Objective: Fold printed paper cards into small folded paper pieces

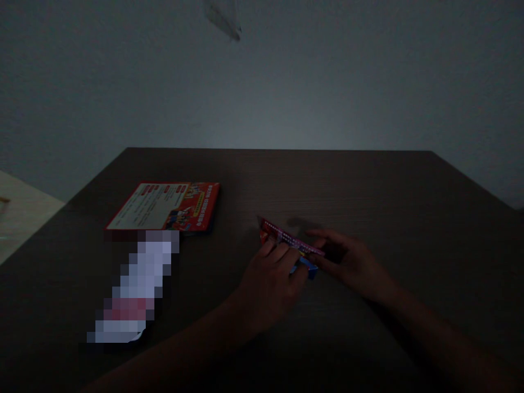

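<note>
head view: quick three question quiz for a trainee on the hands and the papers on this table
1. True or false: both the left hand and the right hand touch the folded multicoloured printed paper.
2. The flat red printed leaflet on the dark wooden table lies: A) left of the hands B) right of them C) under them
3. Fill in: the leaflet and the hands are ___ (touching/apart).
Key: 1 true; 2 A; 3 apart

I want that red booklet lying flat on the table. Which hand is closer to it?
Left. The left hand grips the folded paper, right of the red booklet; the right hand grips that paper's far side, farther away.
</note>
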The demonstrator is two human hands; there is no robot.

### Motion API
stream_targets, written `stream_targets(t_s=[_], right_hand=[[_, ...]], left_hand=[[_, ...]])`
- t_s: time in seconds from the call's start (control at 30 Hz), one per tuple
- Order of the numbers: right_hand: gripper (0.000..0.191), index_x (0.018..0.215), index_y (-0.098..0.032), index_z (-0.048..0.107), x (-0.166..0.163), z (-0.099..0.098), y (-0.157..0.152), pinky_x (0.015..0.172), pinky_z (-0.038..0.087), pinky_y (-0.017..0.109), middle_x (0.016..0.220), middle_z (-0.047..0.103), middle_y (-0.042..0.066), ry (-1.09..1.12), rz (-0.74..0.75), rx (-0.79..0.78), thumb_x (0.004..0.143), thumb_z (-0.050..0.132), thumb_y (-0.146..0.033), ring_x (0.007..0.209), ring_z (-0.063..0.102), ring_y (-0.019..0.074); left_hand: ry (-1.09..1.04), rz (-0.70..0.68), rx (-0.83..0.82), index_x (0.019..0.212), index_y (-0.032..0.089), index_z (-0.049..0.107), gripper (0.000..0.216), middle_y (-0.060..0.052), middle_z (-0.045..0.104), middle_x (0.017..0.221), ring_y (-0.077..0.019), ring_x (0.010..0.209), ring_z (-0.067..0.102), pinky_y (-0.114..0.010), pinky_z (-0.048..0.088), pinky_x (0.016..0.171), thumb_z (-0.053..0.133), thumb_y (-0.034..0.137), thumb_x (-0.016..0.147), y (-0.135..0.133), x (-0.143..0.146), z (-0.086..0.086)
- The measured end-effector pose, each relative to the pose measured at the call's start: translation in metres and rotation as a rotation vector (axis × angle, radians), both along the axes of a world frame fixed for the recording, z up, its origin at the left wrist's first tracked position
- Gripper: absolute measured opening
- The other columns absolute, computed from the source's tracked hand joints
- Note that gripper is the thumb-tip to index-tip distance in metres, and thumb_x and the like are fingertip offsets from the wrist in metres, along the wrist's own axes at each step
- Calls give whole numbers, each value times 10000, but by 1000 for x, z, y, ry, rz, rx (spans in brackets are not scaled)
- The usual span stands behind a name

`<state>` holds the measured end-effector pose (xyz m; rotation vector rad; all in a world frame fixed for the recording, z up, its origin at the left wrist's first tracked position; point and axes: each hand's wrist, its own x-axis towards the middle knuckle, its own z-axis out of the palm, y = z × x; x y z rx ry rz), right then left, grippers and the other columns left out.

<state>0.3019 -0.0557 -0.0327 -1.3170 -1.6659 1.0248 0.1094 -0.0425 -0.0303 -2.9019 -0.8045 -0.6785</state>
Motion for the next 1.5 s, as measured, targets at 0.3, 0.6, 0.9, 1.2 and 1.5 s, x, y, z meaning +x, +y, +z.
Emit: stream_targets(t_s=[0.3,0.6,0.9,1.2,1.5], right_hand=[[198,988,-220,619,14,12,0,754,483,305,947,641,45,-367,251,270,832,541,-126,865,602,160],[138,945,-238,670,10,8,-1,813,405,379,982,630,43,-601,311,319,820,616,-248,912,567,195],[56,820,-235,670,3,-3,0,772,410,356,857,640,26,-476,193,308,813,615,-223,818,575,179],[55,776,-226,641,-8,-2,-2,746,405,344,829,647,16,-458,103,223,779,621,-174,796,589,185],[46,732,-215,613,-11,-1,-3,762,412,351,793,645,7,-481,45,176,755,636,-182,784,588,185]], left_hand=[[28,13,-114,864,176,620,162,-56,608,895,-199,868,544,-376,440,798,462,201,884,5,-3,-6],[7,0,-265,896,153,643,165,-63,603,917,-207,902,531,-374,460,839,484,178,858,4,-3,-2],[45,-12,-420,902,135,617,202,-81,580,939,-200,902,524,-338,500,806,465,68,786,3,-14,2],[70,-12,-435,945,140,615,246,-74,587,975,-193,922,521,-323,496,809,448,42,793,2,-14,2],[72,-43,-426,952,126,603,241,-64,583,959,-190,930,521,-312,487,832,469,25,779,3,-17,1]])
